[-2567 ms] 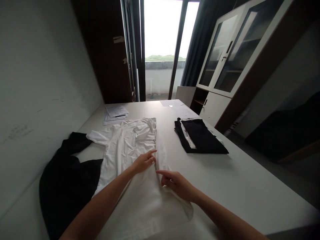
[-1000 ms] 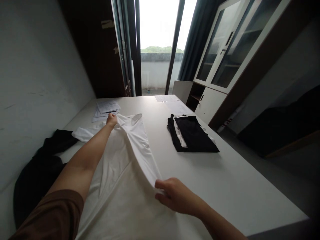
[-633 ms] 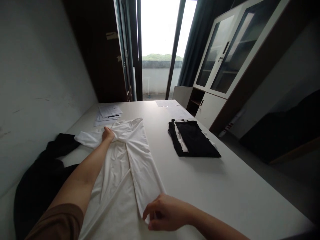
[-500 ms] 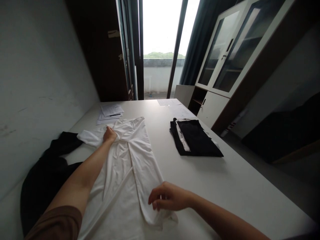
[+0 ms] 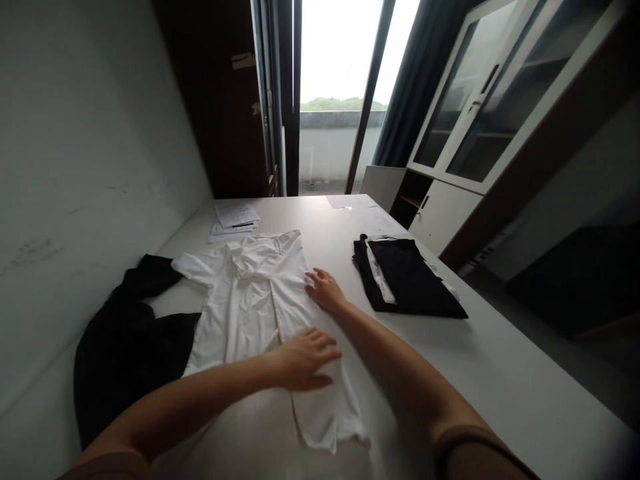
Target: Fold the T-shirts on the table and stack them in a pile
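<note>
A white garment (image 5: 255, 300) lies spread on the white table, its short sleeve out to the left and its collar end toward the window. My left hand (image 5: 306, 360) reaches across the lower part of the garment, palm down over its right side with fingers apart, slightly blurred. At the garment's right edge, higher up, my right hand (image 5: 324, 289) rests with its fingers spread and touching the cloth. Neither hand holds anything.
Dark clothing (image 5: 135, 340) lies crumpled at the left by the wall. Folded black clothes with a white piece (image 5: 415, 277) lie at the right of the table (image 5: 500, 380). Papers with a pen (image 5: 233, 221) sit at the far left, more sheets (image 5: 367, 215) at the far edge.
My left hand has let go of the upper left of the garment and moved down and right. My right hand has moved forward to the garment's upper right edge. The view has shifted slightly.
</note>
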A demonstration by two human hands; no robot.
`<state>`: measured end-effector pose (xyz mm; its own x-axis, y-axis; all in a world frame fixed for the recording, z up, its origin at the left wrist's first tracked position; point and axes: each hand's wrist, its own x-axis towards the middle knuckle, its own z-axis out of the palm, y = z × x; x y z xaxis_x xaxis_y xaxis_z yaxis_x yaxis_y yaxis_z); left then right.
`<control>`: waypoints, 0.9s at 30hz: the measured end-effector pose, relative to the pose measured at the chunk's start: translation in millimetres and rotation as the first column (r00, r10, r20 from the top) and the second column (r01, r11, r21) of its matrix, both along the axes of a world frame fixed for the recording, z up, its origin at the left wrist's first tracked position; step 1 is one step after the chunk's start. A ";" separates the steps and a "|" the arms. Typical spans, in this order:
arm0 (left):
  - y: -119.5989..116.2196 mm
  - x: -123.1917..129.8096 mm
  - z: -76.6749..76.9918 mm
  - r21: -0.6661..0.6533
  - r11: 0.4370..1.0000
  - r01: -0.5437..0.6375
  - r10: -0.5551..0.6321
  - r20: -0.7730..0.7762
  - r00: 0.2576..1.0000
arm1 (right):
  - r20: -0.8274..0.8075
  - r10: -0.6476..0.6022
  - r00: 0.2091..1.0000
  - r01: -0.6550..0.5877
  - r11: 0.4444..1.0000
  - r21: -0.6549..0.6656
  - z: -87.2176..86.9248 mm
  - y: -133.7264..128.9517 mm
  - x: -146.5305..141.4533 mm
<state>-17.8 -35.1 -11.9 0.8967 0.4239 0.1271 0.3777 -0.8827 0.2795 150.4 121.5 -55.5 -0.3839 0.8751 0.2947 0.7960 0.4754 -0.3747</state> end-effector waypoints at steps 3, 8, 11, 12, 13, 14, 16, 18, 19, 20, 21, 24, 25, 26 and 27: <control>-39.6 9.8 3.2 0.009 0.988 0.154 -0.154 -0.023 0.988 | 0.092 -0.019 0.996 0.024 0.998 -0.057 -3.4 22.9 -2.9; -65.3 9.5 16.7 0.081 0.960 0.269 -0.265 -0.055 0.963 | 0.177 -0.010 0.984 0.027 0.995 -0.094 -7.0 38.9 -17.7; -73.1 8.5 20.5 0.132 0.919 0.371 -0.370 -0.036 0.928 | 0.218 -0.040 0.975 0.067 0.991 -0.116 -10.1 46.6 -28.9; -74.8 8.9 19.7 0.136 0.910 0.393 -0.392 -0.029 0.919 | 0.225 -0.047 0.973 0.076 0.990 -0.121 -10.8 49.4 -32.3; -75.8 9.6 17.9 0.128 0.900 0.416 -0.417 -0.022 0.909 | 0.230 -0.052 0.972 0.081 0.989 -0.122 -11.2 52.4 -35.3; -75.9 10.7 15.3 0.106 0.890 0.444 -0.445 -0.011 0.895 | 0.228 -0.057 0.972 0.086 0.989 -0.118 -11.1 55.4 -38.1; -73.6 14.2 9.1 0.017 0.858 0.513 -0.514 0.032 0.857 | 0.205 -0.085 0.975 0.106 0.990 -0.090 -9.9 61.6 -42.6; -68.6 18.7 3.3 -0.116 0.815 0.568 -0.556 0.118 0.823 | 0.172 -0.142 0.975 0.154 0.986 -0.060 -7.5 68.8 -46.1; -65.5 20.9 1.2 -0.186 0.801 0.569 -0.545 0.164 0.822 | 0.161 -0.179 0.971 0.190 0.981 -0.050 -6.1 73.1 -47.4; -62.5 22.7 -0.4 -0.246 0.804 0.542 -0.504 0.202 0.840 | 0.154 -0.217 0.964 0.226 0.973 -0.044 -4.7 77.9 -48.7; -59.8 23.9 -1.5 -0.284 0.822 0.494 -0.446 0.218 0.868 | 0.154 -0.249 0.956 0.258 0.965 -0.044 -3.4 83.3 -49.8; -56.0 22.7 -1.6 -0.220 0.914 0.342 -0.314 0.151 0.937 | 0.170 -0.268 0.948 0.281 0.958 -0.057 -0.6 100.4 -52.6; -56.2 21.0 -0.8 -0.155 0.934 0.322 -0.306 0.116 0.945 | 0.180 -0.252 0.951 0.268 0.961 -0.068 0.0 105.7 -53.4; -56.9 19.0 0.4 -0.092 0.942 0.322 -0.315 0.082 0.945 | 0.192 -0.234 0.953 0.253 0.964 -0.079 0.6 110.4 -53.9; -57.7 17.1 1.8 -0.043 0.941 0.335 -0.333 0.055 0.941 | 0.206 -0.218 0.954 0.240 0.967 -0.090 1.3 114.4 -53.9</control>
